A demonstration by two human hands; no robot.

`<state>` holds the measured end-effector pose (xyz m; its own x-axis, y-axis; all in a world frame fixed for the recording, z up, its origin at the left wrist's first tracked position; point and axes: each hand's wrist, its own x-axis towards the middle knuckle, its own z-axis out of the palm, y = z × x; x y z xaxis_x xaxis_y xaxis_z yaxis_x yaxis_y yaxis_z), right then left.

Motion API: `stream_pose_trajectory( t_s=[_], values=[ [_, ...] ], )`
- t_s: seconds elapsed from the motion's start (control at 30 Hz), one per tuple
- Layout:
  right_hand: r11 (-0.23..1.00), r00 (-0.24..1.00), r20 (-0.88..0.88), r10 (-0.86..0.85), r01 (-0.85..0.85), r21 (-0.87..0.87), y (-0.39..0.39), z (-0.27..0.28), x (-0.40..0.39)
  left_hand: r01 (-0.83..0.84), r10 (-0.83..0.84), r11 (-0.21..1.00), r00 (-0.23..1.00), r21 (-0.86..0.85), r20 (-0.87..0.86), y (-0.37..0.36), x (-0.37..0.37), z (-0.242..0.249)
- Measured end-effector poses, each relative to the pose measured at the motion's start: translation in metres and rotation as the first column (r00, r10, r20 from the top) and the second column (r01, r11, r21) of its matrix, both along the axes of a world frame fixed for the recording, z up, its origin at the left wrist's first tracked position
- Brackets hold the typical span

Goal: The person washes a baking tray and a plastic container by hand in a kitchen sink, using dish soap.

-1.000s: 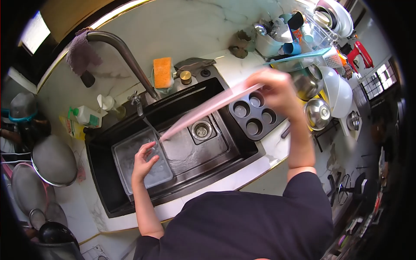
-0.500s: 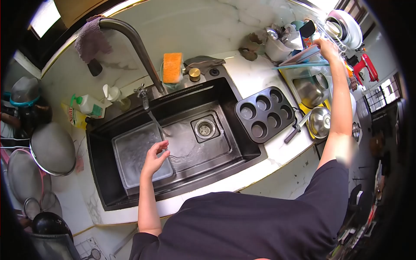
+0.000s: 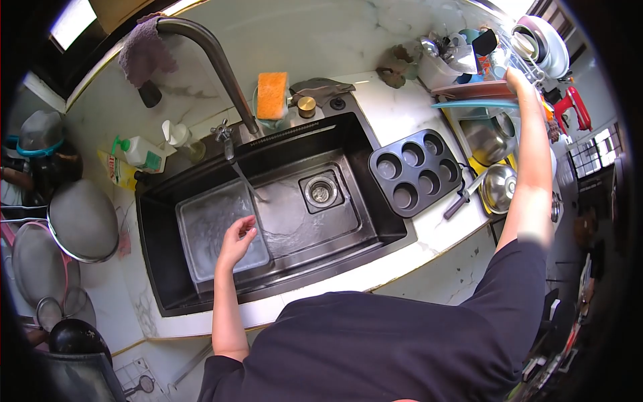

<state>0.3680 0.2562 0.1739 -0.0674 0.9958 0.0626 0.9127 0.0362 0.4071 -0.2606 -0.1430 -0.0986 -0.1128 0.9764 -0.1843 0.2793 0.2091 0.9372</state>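
Note:
My left hand [image 3: 237,242] hovers over the sink, fingers loosely bent and apart, with nothing in it. Beneath it a translucent rectangular tray [image 3: 201,224] lies in the left part of the black sink [image 3: 295,285]. A thin stream of water [image 3: 245,179] runs from the small tap [image 3: 225,137]. My right hand [image 3: 518,80] reaches far right into the crowded dish rack, its fingers curled at the end of a pinkish-brown flat board [image 3: 472,89]; part of the grip is hidden. A light-blue flat edge [image 3: 475,104] lies just below the board.
A dark muffin tin [image 3: 415,173] sits right of the sink, beside a metal pan lid [image 3: 499,189] and a steel bowl [image 3: 489,139]. An orange sponge [image 3: 272,95] stands behind the tall faucet [image 3: 207,60]. Soap bottles [image 3: 144,154] and strainers [image 3: 82,220] are at left.
My right hand has shifted slightly right and down, and the board now shows more edge-on. My left hand has barely moved. The whole view has shifted a little.

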Motion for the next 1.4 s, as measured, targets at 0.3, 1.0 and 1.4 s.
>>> stream_pose_trajectory(
  t_s=[0.3,1.0,1.4],
  values=[
    [0.992,0.989,0.081,-0.123,0.123,0.01,0.039,-0.013,0.01,-0.003,0.0,0.999,0.998,-0.042,-0.06,-0.003,-0.01,-0.008],
    [0.227,0.807,-0.577,-0.127,-0.543,-0.809,-0.314,-0.367,-0.514,-0.268,0.131,0.908,0.911,-0.321,-0.391,-0.012,-0.057,-0.113],
    [0.243,0.822,-0.501,-0.272,-0.445,-0.862,-0.3,-0.42,-0.485,-0.43,0.135,0.796,0.812,-0.426,-0.569,-0.008,-0.051,-0.08]
  ],
)
